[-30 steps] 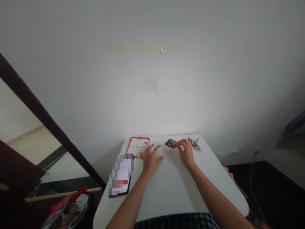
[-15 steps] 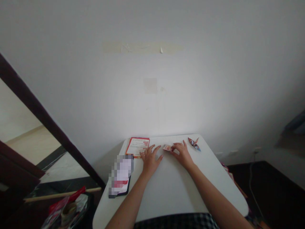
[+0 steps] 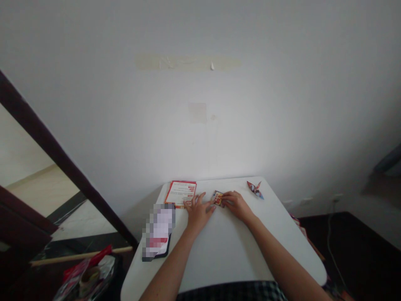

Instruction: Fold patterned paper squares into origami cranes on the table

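Observation:
A small folded paper [image 3: 217,197] with a colourful print lies between my two hands near the far side of the white table [image 3: 230,251]. My right hand [image 3: 238,205] is closed on its right edge, fingers bunched together. At the lower left edge, the thumb and index finger of my left hand [image 3: 199,212] come together on the paper, while its other fingers stay spread on the table. Those spread fingers reach the corner of a stack of printed sheets [image 3: 180,193] with red borders. A folded paper crane [image 3: 255,190] rests at the far right.
A phone [image 3: 163,230], partly pixelated, lies along the table's left side. The wall [image 3: 203,146] rises right behind the far edge. A bin with wrappers and a cardboard roll [image 3: 90,281] stands on the floor at left. A cable [image 3: 330,238] hangs at right.
The folded paper has turned to show a blue, yellow and red face and sits slightly lower. My left thumb and index finger have closed in on it; my right fingers have drawn together.

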A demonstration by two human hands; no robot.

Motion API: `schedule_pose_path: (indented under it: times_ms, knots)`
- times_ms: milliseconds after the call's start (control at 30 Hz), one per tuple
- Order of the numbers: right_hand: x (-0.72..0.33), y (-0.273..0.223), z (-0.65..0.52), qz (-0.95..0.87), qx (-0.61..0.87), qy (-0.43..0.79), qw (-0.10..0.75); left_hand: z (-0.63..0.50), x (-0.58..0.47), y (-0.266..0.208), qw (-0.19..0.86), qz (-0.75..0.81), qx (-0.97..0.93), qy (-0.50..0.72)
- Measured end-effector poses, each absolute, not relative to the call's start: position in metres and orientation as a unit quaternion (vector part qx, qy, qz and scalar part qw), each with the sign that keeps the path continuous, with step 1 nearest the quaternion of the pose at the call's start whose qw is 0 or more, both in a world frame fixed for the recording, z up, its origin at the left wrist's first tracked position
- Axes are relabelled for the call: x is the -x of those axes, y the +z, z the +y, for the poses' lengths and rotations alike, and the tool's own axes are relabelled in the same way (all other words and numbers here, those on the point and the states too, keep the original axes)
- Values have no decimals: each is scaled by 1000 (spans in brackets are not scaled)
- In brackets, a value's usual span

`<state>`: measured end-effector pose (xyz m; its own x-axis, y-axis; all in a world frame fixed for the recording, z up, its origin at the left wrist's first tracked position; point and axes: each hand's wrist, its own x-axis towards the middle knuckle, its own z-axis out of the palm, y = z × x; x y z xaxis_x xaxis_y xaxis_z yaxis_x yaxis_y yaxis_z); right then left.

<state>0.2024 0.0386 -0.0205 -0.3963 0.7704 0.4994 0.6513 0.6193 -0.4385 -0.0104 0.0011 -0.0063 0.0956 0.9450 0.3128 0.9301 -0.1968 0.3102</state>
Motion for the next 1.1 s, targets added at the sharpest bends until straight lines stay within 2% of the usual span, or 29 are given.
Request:
schedule_pose_path:
  times_ms: [233,633,1100]
  knots:
    - [-202,-23,38,-822,461,16,334,0,9,-3,27,635,-735,236]
    - [-203,-22,38,-831,428,82,346,0,8,-4,8,636,-737,230]
    - [-209,-30,48,-809,414,160,385,-2,14,4,36,636,-745,197]
